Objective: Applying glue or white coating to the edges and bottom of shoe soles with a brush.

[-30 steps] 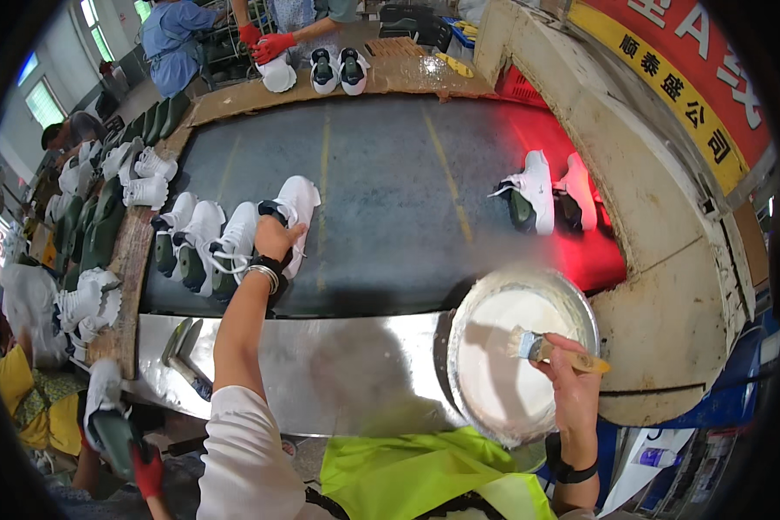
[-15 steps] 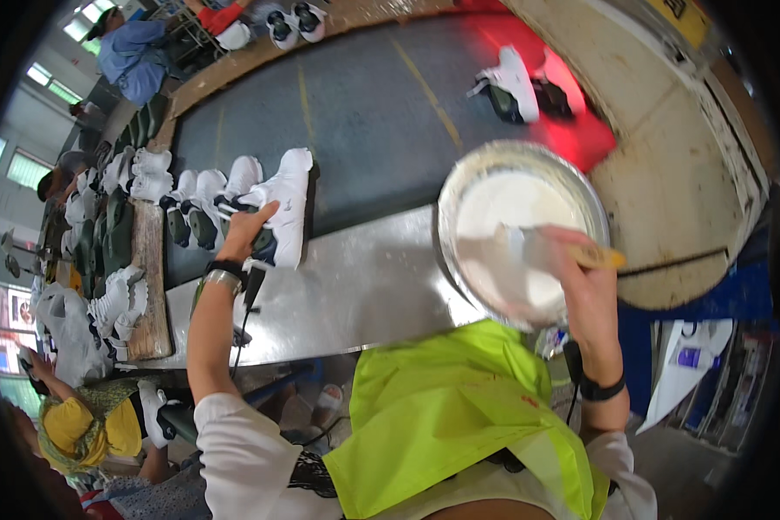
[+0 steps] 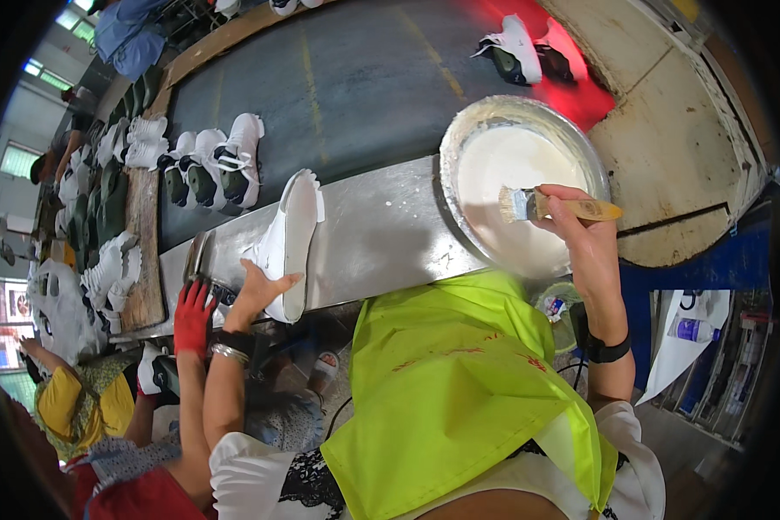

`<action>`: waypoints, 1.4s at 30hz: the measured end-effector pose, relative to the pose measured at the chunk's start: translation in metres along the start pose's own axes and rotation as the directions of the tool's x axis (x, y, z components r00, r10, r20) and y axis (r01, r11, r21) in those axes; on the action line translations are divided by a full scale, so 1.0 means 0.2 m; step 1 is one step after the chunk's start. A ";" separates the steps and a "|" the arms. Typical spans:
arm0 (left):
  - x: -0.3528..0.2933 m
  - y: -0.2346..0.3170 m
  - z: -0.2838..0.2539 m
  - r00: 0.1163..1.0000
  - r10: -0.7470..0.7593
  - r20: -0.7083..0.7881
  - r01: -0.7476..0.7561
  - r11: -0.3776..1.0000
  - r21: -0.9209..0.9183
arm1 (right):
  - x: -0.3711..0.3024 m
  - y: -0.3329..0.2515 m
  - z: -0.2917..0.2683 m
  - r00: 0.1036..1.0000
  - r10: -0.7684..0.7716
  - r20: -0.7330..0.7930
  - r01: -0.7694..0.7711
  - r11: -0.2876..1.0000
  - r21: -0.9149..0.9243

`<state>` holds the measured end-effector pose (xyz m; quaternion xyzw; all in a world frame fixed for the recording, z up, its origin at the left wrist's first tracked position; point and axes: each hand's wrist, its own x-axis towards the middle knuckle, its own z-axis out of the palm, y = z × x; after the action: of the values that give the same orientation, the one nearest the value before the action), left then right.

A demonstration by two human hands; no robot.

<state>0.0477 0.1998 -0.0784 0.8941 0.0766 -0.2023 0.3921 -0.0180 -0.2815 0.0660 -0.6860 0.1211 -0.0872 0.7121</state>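
Left hand (image 3: 256, 295): fingers spread against the heel end of a white shoe (image 3: 288, 243), steadying it sole-side up on the steel tabletop (image 3: 381, 234) at about 9 o'clock from the person's green apron (image 3: 442, 381). Right hand (image 3: 581, 238): closed around the wooden handle of a flat brush (image 3: 546, 206), bristles over the white glue in a round metal bowl (image 3: 459, 143) at 1 o'clock. A co-worker's red-gloved hand (image 3: 192, 314) rests just beside the left hand, at its 9 o'clock. Dark conveyor belt (image 3: 347, 95) beyond the tabletop, carrying a row of white-and-green shoes (image 3: 212, 165) at 11 o'clock and one pair (image 3: 520, 50) at 12 o'clock. Progress, as judged: brush loaded or loading, shoe placed; no wet coat can be made out on its sole, so brushing appears yet to be done.
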 end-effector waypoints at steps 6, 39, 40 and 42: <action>0.04 -0.03 0.14 0.961 0.049 -0.274 0.023 0.968 0.252 | 0.02 0.03 0.07 1.000 0.011 0.014 -0.012 0.999 0.052; -0.36 0.41 0.10 0.991 0.136 0.015 -0.094 0.753 -0.651 | 0.48 0.45 -0.19 0.983 -0.172 0.068 0.174 0.731 -0.660; -0.36 0.42 0.20 0.990 0.134 0.051 -0.050 0.657 -0.752 | 0.53 0.48 -0.16 0.985 -0.159 0.070 0.159 0.663 -0.731; -0.45 0.51 0.42 0.991 0.080 0.105 0.052 0.494 -0.868 | 0.54 0.51 -0.08 0.994 -0.076 0.075 0.104 0.560 -0.822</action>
<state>-0.0289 0.0711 -0.0241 0.5607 0.1346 -0.1914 0.7943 0.0766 -0.3229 -0.0425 -0.9452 0.1017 -0.0466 0.3066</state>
